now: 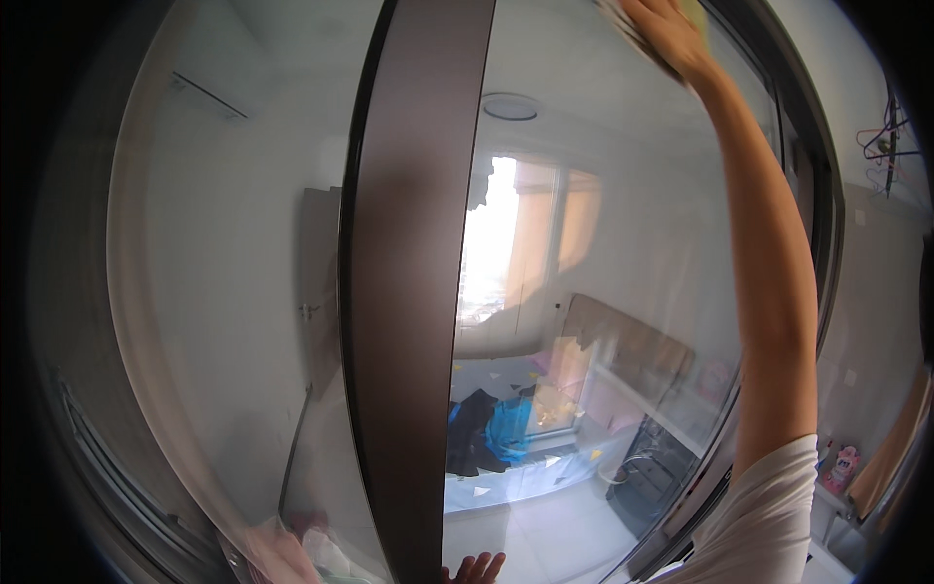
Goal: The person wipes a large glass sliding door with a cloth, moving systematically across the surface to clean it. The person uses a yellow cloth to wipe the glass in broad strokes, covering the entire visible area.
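Note:
My right hand [668, 33] is raised to the top right of the glass door pane [620, 219], pressing a cloth [635, 35] against the glass; the picture's top edge cuts off part of both. The fingertips of my left hand [478, 568] show at the bottom edge, spread by the foot of the wide brown door frame [416, 292], and seem to rest on the glass. The rest of that hand is out of view. A second glass pane [233, 292] stands left of the frame.
Through the glass show a bed [525, 489] with dark and blue clothes, a headboard [627, 332], a window and a grey door [319, 292]. Clothes hangers [886, 139] hang at the upper right. A pink bottle [844, 467] stands at the lower right, near a basin [846, 536].

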Tool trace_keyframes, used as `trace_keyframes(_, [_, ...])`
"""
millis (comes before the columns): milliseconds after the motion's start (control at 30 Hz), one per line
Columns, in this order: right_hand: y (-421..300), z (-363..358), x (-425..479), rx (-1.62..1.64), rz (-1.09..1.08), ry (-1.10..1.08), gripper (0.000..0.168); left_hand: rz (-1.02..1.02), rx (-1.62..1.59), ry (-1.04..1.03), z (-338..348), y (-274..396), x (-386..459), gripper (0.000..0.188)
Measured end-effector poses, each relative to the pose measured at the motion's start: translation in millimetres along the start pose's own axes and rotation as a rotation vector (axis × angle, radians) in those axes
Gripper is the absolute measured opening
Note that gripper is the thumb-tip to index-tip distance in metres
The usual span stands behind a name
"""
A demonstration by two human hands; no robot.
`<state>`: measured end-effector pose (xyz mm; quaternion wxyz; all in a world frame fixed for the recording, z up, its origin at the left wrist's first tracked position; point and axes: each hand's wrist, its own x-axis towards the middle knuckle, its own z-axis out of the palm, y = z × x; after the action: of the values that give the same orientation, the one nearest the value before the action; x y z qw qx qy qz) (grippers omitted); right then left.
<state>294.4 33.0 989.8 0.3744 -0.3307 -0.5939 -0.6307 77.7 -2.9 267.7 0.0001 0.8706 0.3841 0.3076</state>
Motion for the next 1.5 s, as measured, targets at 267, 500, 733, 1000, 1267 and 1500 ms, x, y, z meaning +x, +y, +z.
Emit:
trace_keyframes(267, [-136.2,-12.5,-4.5,0.011,-0.025,-0.041,0.058,0.005,-0.154,0.043,-10.0,8.7,5.7,0.061])
trace_keyframes(500, [-195.8,-19.9,-139.3,0.149,-0.196,0.170,0.033,0.087,0.286,0.092,-33.0,15.8,1.3,0.078])
trace_keyframes(733, [-317.9,-55.8,-288.7,1.106,0.447,0.109,0.038,0.137,0.076,0.206,-55.4,31.0,-20.4,0.072])
trace_keyframes(1000, [-358.4,-66.7,-202.9,0.670,0.164,-0.008,0.048,0.201,-0.051,0.504,-52.9,18.0,-73.4,0.060])
trace_keyframes(1267, [-213.8,-31.5,41.6,0.381,0.091,0.211,0.046,0.139,-0.044,0.488,-66.1,11.7,-77.0,0.059])
trace_keyframes(1500, [-224.5,-23.3,37.6,0.380,0.099,0.310,0.041,0.092,0.010,0.577,-87.2,-1.1,-72.1,0.060])
